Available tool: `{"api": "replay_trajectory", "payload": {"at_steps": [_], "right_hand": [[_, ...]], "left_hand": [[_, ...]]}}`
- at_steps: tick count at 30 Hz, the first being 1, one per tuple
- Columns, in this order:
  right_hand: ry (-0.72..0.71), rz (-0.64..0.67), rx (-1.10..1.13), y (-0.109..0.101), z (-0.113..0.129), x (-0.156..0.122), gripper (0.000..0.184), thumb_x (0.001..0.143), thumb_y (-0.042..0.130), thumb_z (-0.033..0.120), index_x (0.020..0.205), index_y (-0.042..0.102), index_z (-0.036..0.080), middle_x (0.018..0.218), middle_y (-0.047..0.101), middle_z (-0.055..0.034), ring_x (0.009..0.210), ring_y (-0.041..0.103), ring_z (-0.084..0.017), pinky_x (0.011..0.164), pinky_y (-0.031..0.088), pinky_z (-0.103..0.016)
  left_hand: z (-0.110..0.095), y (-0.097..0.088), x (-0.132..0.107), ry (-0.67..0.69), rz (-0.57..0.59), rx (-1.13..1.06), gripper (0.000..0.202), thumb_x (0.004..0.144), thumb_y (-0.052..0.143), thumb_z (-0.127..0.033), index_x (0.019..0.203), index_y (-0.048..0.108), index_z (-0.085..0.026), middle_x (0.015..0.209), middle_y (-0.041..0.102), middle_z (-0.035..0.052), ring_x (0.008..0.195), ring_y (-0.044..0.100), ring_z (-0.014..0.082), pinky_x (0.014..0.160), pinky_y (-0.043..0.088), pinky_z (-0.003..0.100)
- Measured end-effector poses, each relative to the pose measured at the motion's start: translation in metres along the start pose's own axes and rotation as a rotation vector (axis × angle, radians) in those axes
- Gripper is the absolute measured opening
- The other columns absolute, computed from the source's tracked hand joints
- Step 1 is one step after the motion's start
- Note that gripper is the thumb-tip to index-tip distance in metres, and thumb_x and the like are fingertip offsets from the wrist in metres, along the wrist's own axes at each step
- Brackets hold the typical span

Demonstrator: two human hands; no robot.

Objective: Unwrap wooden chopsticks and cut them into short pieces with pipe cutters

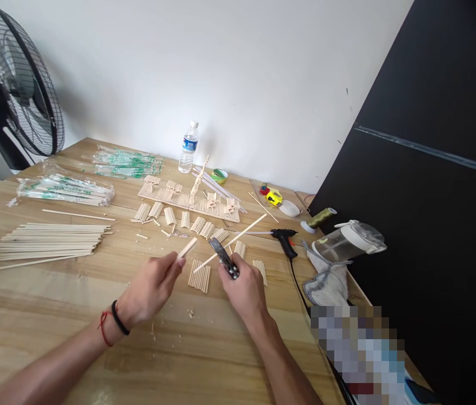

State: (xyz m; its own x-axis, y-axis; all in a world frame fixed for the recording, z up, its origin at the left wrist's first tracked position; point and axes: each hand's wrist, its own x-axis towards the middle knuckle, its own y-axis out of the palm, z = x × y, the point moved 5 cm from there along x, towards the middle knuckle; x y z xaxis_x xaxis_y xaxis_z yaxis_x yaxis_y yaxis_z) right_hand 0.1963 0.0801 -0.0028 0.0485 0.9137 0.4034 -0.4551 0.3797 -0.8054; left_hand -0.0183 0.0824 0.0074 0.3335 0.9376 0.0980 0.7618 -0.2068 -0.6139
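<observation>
The left hand (pixel 153 287) is closed at the fingertips around a short stick piece (pixel 187 247), pinching its near end so that the rest juts up and to the right. Just right of it, the right hand (pixel 244 289) is wrapped shut around the handles of a metal cutter (pixel 223 257), whose head points far and left. A long stick (pixel 246 229) lies slanted across that head, its low end over a small raft of cut sticks (pixel 199 277) and its high end aimed far and right; whether the blades are biting it cannot be told. Both hands hover above the middle of the wooden bench (pixel 52 326), close together but not touching. To the left lies a pile of long sticks (pixel 48 241), and beyond it are wrapped packs (pixel 64 188) printed in green. Farther back a flat panel of joined sticks (pixel 187 198) rests near a water bottle (pixel 188 147). On the right lie a black glue gun (pixel 284 236) and a clear jug (pixel 347 241) tipped on a cloth. A black fan (pixel 14 84) stands at the far left.
</observation>
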Motion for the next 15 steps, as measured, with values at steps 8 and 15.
{"api": "replay_trajectory", "payload": {"at_steps": [8, 15], "right_hand": [[-0.075, 0.076, -0.014, 0.008, 0.014, -0.007, 0.013, 0.084, 0.063, 0.023, 0.071, 0.06, 0.024, 0.061, 0.069, -0.0005, 0.056, 0.061, -0.019, 0.058, 0.034, -0.027], [-0.077, 0.188, -0.107, 0.014, 0.025, -0.01, 0.008, 0.081, 0.074, 0.017, 0.08, 0.068, 0.022, 0.073, 0.077, -0.0029, 0.064, 0.069, -0.021, 0.06, 0.036, -0.027]], "left_hand": [[0.044, -0.026, 0.021, -0.102, -0.17, 0.418, 0.027, 0.096, 0.054, -0.036, 0.076, 0.059, -0.019, 0.08, 0.062, 0.0058, 0.071, 0.059, 0.0213, 0.064, 0.042, 0.031], [-0.001, -0.026, 0.002, 0.145, -0.252, -0.039, 0.04, 0.108, 0.038, -0.042, 0.14, 0.054, -0.024, 0.121, 0.064, 0.01, 0.103, 0.065, 0.0225, 0.083, 0.057, 0.035]]}}
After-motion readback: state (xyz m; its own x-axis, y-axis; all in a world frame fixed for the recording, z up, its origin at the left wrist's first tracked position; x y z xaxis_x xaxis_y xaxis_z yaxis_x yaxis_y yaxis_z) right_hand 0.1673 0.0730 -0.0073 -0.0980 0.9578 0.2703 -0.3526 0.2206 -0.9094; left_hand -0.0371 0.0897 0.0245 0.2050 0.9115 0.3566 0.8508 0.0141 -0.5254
